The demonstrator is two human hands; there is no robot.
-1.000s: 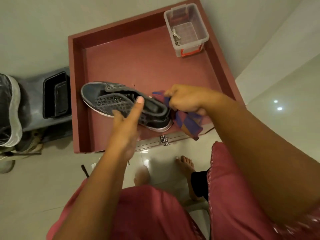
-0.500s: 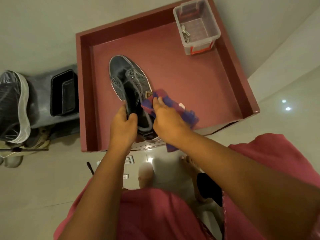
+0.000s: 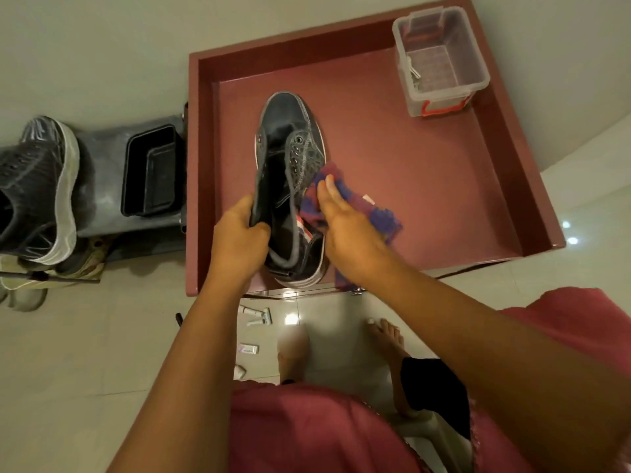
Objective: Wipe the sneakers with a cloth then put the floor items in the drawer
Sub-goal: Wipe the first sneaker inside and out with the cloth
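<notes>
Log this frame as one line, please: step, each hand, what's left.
step: wiping sneaker | left hand: grips heel | right hand: presses cloth on side | pending: floor items into drawer

Drawer floor (image 3: 409,186) bare right of sneaker (image 3: 290,138).

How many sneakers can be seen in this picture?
2. One dark sneaker is held over the red drawer, gripped by the left hand. A second sneaker lies at the left edge, on the grey rack. Others may be hidden.
</notes>
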